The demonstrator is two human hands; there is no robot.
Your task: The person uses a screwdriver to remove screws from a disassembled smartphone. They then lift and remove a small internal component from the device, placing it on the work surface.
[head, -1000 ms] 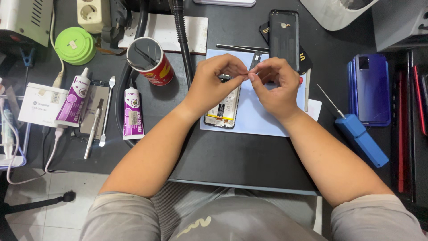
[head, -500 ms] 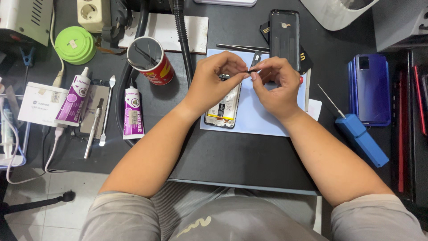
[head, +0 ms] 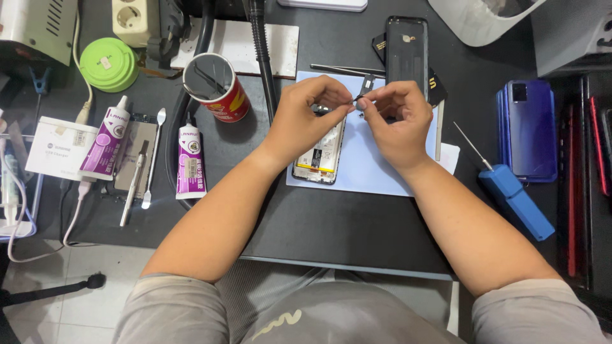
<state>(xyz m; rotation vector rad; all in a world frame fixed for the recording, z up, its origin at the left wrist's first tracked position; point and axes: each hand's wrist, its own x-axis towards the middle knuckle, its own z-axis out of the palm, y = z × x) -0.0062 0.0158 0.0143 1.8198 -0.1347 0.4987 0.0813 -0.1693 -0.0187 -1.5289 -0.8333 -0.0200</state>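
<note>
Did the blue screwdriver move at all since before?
No. The blue screwdriver lies in the same spot, right of the light blue mat, beside the blue phone.

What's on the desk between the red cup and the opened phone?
A black hose runs down between the red cup and opened phone, head view.

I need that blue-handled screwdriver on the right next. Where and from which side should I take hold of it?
Grip the blue-handled screwdriver by its thick blocky handle, coming from above with the right hand, probably. It lies flat on the dark table, thin metal shaft pointing up-left, the handle nearer you and apparently clear on both long sides, so fingers can likely close across its width.
</note>
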